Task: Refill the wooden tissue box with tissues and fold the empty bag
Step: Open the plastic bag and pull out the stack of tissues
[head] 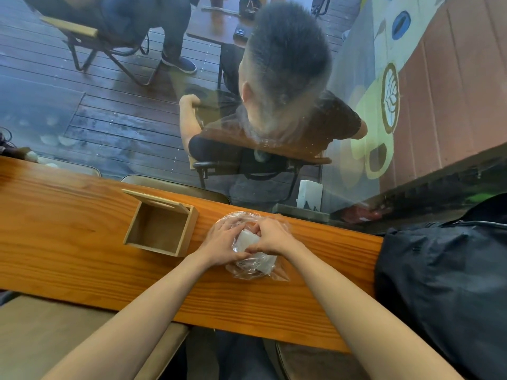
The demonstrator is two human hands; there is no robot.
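Observation:
An open wooden tissue box (162,224) stands empty on the wooden counter (68,237), its lid tilted up at the far side. To its right lies a clear plastic bag (258,271) with a white stack of tissues (247,239) inside. My left hand (223,242) and my right hand (270,235) both press on the bag from above, fingers curled around the tissue stack, thumbs meeting near its front. The hands cover most of the bag's top.
A dark jacket or bag (444,283) lies on the counter's right end. A glass pane runs along the counter's far edge; behind it a person (285,86) sits in a chair. A white box (310,194) stands beyond the glass.

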